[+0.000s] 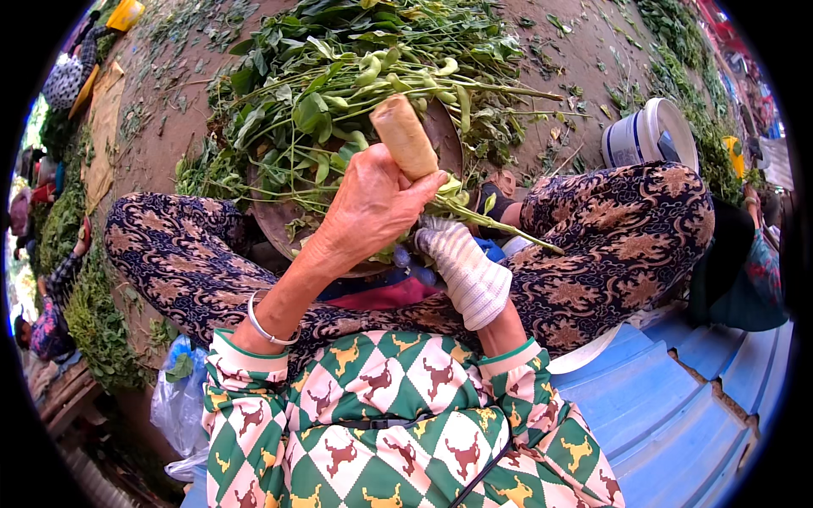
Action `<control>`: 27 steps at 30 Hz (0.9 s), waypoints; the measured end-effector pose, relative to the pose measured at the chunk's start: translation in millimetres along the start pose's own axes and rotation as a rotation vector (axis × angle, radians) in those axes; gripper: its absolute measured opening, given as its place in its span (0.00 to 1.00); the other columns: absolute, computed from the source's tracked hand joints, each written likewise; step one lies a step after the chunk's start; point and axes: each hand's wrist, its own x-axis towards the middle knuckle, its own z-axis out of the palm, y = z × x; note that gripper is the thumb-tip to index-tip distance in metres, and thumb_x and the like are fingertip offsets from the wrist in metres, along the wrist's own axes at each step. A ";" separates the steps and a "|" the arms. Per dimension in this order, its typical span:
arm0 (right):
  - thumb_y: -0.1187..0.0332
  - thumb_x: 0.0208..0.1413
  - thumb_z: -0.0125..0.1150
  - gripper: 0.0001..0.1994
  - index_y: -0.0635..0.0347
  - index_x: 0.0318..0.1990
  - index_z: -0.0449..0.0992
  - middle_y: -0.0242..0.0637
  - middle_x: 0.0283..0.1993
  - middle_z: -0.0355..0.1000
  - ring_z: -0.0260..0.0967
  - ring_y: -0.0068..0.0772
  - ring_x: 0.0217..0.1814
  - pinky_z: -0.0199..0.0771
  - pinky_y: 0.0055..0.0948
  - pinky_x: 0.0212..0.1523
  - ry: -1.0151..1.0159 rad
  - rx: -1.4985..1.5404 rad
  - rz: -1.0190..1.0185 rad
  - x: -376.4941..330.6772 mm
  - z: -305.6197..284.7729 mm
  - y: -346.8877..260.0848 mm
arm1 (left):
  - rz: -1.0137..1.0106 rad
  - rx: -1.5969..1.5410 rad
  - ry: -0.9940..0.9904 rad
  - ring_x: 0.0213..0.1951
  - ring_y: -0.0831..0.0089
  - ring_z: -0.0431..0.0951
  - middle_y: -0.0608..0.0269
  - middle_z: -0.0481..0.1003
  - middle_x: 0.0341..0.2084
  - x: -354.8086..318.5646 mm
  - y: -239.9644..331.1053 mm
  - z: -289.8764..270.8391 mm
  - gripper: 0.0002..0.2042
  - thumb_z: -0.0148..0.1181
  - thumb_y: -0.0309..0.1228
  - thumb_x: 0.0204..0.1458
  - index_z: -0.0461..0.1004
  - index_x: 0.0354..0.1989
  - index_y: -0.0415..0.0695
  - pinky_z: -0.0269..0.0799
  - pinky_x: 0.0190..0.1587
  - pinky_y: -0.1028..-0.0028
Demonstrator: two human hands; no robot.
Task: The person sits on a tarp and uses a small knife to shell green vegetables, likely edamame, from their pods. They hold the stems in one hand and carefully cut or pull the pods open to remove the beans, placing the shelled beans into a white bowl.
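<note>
My left hand [373,199], bare with a pale bangle at the wrist, is closed round a tan cylindrical handle [404,135] that looks wooden; any lower part is hidden. Close against it, my right hand [466,267] wears a whitish knitted glove. Its fingers are curled and partly hidden behind the left hand, so what they hold cannot be made out. A green bean stem [500,224] runs out past the glove to the right. Beyond my hands lies a heap of leafy bean plants [305,110] with plump green pods [370,69], partly over a round brown pan [453,140].
My patterned trouser legs [627,229] bend around the pan. A white bucket [631,140] lies tipped at right. Blue corrugated sheeting [660,406] is at lower right, a clear plastic bag [180,398] at lower left. Other people [63,80] sit along the left edge.
</note>
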 end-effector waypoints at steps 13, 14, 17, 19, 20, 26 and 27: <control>0.42 0.57 0.45 0.25 0.58 0.30 0.71 0.22 0.16 0.56 0.46 0.15 0.11 0.44 0.13 0.12 -0.004 0.620 -0.066 -16.7 -6.7 1.0 | 0.096 -0.310 -0.010 0.32 0.83 0.71 0.69 0.72 0.29 -23.6 -2.4 -9.9 0.03 0.55 0.24 0.54 0.73 0.35 0.40 0.68 0.35 0.83; 0.43 0.57 0.46 0.25 0.58 0.31 0.71 0.22 0.16 0.56 0.46 0.14 0.12 0.44 0.13 0.12 -0.013 0.677 -0.041 -16.1 -7.1 1.4 | 0.064 -0.329 -0.039 0.33 0.82 0.70 0.70 0.72 0.29 -25.3 -2.0 -11.6 0.03 0.56 0.24 0.53 0.73 0.35 0.40 0.66 0.37 0.81; 0.46 0.58 0.47 0.22 0.58 0.35 0.70 0.22 0.16 0.55 0.45 0.14 0.12 0.43 0.13 0.12 0.131 0.569 -0.026 -15.2 3.2 -8.2 | 0.298 -0.135 -0.054 0.32 0.81 0.71 0.68 0.72 0.29 -26.3 -11.3 -13.8 0.03 0.57 0.23 0.52 0.73 0.34 0.40 0.67 0.37 0.80; 0.52 0.60 0.48 0.17 0.57 0.37 0.69 0.22 0.16 0.55 0.44 0.13 0.11 0.43 0.13 0.11 0.152 0.488 0.002 -15.7 3.1 -9.1 | 0.385 -0.056 0.002 0.32 0.78 0.72 0.66 0.72 0.29 -26.6 -12.4 -13.7 0.03 0.58 0.22 0.50 0.73 0.33 0.39 0.69 0.36 0.78; 0.53 0.60 0.48 0.16 0.57 0.37 0.70 0.22 0.16 0.54 0.44 0.13 0.11 0.43 0.13 0.11 0.160 0.456 -0.007 -16.0 3.8 -10.5 | 0.399 -0.035 0.058 0.32 0.78 0.72 0.65 0.72 0.29 -27.7 -11.1 -10.4 0.03 0.58 0.22 0.50 0.73 0.33 0.39 0.69 0.36 0.78; 0.54 0.60 0.49 0.17 0.59 0.41 0.73 0.20 0.14 0.53 0.46 0.13 0.11 0.43 0.13 0.10 0.122 0.301 -0.054 -14.5 -1.6 -16.7 | -0.031 -0.505 0.130 0.33 0.81 0.73 0.69 0.74 0.31 -39.3 8.9 -10.7 0.07 0.59 0.28 0.52 0.74 0.36 0.38 0.72 0.36 0.81; 0.54 0.60 0.49 0.17 0.59 0.41 0.74 0.20 0.14 0.53 0.46 0.12 0.11 0.43 0.13 0.10 0.120 0.270 -0.067 -15.2 -2.4 -18.3 | -0.044 -0.513 0.141 0.33 0.81 0.73 0.68 0.74 0.31 -39.5 9.0 -10.7 0.07 0.60 0.28 0.52 0.74 0.37 0.38 0.72 0.36 0.81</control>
